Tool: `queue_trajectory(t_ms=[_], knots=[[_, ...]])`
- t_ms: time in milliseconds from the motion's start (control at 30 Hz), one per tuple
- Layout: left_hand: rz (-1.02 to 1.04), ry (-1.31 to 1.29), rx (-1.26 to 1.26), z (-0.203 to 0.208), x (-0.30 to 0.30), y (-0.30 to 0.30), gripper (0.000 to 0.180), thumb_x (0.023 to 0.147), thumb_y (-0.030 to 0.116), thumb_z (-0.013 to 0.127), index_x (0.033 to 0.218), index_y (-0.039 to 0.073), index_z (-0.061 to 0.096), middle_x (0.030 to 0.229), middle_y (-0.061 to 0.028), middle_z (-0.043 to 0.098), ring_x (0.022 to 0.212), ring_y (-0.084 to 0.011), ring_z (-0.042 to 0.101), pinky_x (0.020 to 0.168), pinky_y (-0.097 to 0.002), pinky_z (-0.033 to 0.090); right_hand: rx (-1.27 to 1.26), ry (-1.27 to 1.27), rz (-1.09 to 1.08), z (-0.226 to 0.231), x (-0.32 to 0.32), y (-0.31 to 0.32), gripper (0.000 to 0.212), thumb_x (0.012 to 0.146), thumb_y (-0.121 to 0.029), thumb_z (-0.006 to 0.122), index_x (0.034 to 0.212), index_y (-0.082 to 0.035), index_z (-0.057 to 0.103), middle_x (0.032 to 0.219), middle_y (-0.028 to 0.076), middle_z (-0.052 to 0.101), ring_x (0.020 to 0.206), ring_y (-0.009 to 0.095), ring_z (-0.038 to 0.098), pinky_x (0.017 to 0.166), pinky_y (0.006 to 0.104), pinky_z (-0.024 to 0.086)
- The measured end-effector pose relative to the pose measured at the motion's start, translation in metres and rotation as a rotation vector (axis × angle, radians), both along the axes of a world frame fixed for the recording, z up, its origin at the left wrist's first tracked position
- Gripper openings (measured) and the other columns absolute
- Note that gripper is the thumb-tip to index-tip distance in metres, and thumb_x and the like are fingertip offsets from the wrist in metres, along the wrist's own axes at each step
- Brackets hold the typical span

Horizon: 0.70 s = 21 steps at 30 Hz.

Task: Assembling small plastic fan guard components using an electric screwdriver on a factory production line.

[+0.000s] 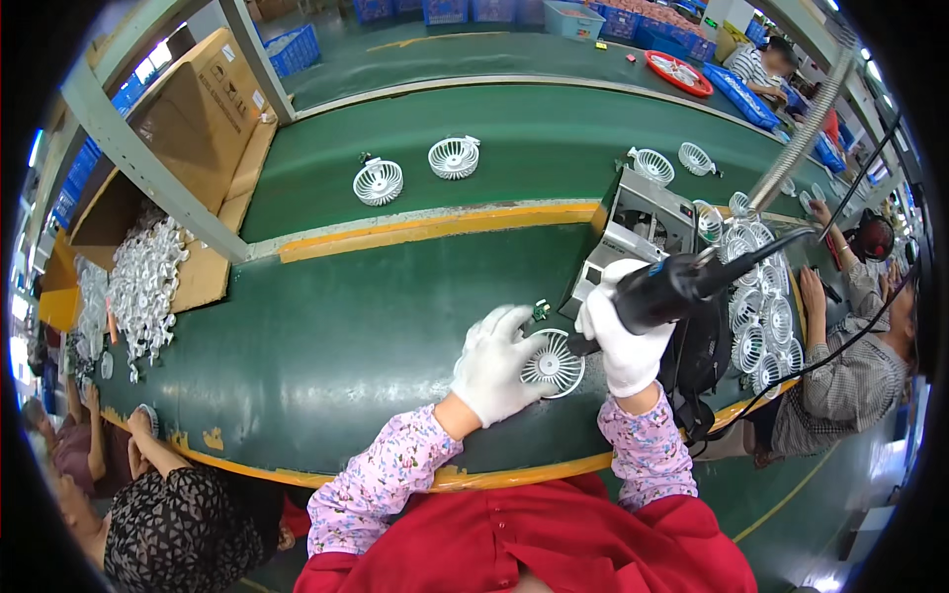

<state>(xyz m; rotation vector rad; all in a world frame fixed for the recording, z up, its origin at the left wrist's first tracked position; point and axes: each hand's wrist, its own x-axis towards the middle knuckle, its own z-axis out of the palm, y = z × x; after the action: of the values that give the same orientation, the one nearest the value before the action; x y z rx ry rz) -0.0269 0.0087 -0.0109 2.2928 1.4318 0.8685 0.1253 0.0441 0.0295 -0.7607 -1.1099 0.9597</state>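
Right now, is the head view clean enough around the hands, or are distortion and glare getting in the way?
Head view: hands sharp at centre, left hand on the white fan grille, right hand gripping the black power screwdriver; fisheye bends the green belt; black vignette at corners; slight sheen, no harsh glare.

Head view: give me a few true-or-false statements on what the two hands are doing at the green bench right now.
1. The left hand rests on a white round fan grille. True.
2. The right hand grips a black power screwdriver. True.
3. Both hands are bare. False: both wear white gloves.
4. The grille under the hands lies on the far belt. False: it lies on the near green bench; two other grilles lie on the far belt.
5. A cardboard box stands at the left, with white parts heaped beside it. True.
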Motion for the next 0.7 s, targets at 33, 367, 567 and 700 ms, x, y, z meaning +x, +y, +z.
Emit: queue_trajectory(t_ms=[33,367,567,700], knots=[[-0.011,0.038,0.024,0.003,0.003,0.005,0.044,0.056,0.032,0.076,0.094,0.012,0.067,0.120,-0.0149,0.049,0.112,-0.0332,0.045,0.094,-0.0424,0.036,-0.012,0.048,0.058,0.008,0.001,-0.003,0.034,0.071,0.012,0.062,0.100,-0.002,0.051,0.083,0.004,0.056,0.066,0.010,0.057,0.057,0.0236,0.048],[-0.166,-0.105,-0.071,-0.040,0.014,0.023,0.016,0.058,0.019,0.070,0.070,0.010,0.063,0.098,-0.0072,0.062,0.098,-0.0255,0.055,0.092,-0.0424,0.036,-0.002,0.050,0.057,0.013,0.016,-0.020,0.037,0.072,0.016,0.058,0.103,-0.002,0.049,0.078,0.005,0.053,0.058,0.011,0.055,0.051,0.0250,0.047],[-0.145,-0.099,-0.078,-0.036,0.015,0.020,0.019,0.060,0.021,0.072,0.072,0.011,0.060,0.097,-0.0069,0.062,0.098,-0.0246,0.056,0.098,-0.0489,0.031,0.042,-0.005,0.071,0.010,0.013,-0.019,0.035,0.074,0.013,0.053,0.104,-0.002,0.046,0.070,0.005,0.050,0.053,0.012,0.050,0.050,0.0269,0.044],[-0.136,-0.118,-0.034,-0.037,0.015,0.019,0.020,0.060,0.020,0.072,0.072,0.012,0.059,0.097,-0.0065,0.062,0.097,-0.0239,0.056,0.099,-0.0504,0.031,0.046,-0.070,0.041,0.005,0.010,-0.018,0.032,0.077,0.011,0.048,0.106,-0.002,0.042,0.061,0.006,0.048,0.045,0.014,0.045,0.047,0.0292,0.042]])
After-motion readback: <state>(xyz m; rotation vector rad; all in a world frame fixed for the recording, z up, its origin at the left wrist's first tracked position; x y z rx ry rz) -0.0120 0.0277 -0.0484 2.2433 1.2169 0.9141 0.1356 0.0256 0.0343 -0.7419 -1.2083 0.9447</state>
